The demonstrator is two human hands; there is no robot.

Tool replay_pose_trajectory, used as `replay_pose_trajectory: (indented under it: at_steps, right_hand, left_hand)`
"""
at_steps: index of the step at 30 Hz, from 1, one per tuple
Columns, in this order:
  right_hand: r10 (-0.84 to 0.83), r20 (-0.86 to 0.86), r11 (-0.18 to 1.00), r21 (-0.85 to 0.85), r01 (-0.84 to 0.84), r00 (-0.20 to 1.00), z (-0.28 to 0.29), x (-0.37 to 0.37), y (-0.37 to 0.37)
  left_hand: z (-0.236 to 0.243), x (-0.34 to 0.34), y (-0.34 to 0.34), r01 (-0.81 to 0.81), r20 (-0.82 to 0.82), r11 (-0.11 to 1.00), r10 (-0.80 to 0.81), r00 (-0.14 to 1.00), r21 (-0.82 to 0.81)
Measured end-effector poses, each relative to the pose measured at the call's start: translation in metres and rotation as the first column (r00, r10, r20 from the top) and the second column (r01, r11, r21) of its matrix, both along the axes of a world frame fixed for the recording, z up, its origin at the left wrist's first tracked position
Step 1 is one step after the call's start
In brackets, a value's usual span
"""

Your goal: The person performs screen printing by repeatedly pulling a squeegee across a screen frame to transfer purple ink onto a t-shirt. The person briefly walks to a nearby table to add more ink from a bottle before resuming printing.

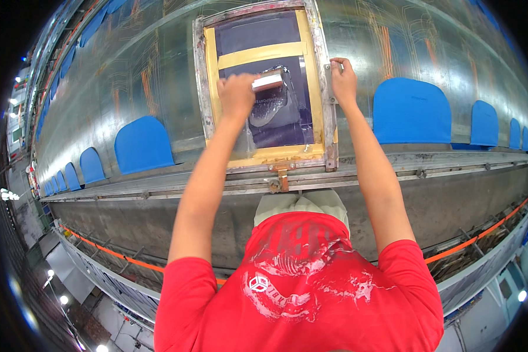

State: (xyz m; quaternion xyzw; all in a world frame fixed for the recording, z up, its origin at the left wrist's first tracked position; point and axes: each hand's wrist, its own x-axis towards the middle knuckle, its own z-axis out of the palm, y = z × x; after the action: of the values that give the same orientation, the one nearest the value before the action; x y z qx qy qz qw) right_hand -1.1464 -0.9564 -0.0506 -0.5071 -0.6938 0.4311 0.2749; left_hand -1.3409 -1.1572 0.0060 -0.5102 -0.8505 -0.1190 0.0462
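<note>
Under my left hand (237,95), clenched round a squeegee (267,81), I see a wet screen (284,132); rightward, my right hand (343,82) grips the wooden frame (328,134).

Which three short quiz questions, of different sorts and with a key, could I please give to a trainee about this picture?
1. True or false: the left hand holds the squeegee.
2. The right hand is at: A) a blue piece; B) the red shirt; C) the right side of the frame.
3. Fill in: the tape inside the frame is ____ in colour.

Key: 1. True. 2. C. 3. Yellow.
</note>
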Motion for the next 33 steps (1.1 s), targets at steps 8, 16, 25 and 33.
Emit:
replay_pose_trajectory:
  at_steps: [8, 16, 25, 33]
  right_hand:
    - [-0.017, 0.049, 0.999, -0.027, 0.018, 0.999, 0.002, 0.0, 0.006]
    - [0.015, 0.073, 0.997, -0.072, -0.01, 0.997, 0.013, -0.001, 0.002]
    - [-0.016, -0.015, 1.0, 0.006, 0.016, 1.0, -0.007, 0.002, 0.008]
    - [-0.013, -0.048, 0.975, 0.219, 0.023, 0.999, 0.046, -0.05, -0.031]
  left_hand:
    - [-0.008, 0.071, -0.072, 0.097, 0.02, 0.991, -0.1, 0.995, 0.096]
    - [0.0, -0.001, 0.011, 0.021, -0.016, 1.0, -0.021, 1.0, 0.011]
    - [-0.006, 0.092, -0.085, 0.129, 0.034, 0.991, -0.13, 0.991, 0.045]
    - [0.032, 0.064, -0.151, 0.191, 0.146, 0.974, -0.208, 0.967, 0.121]
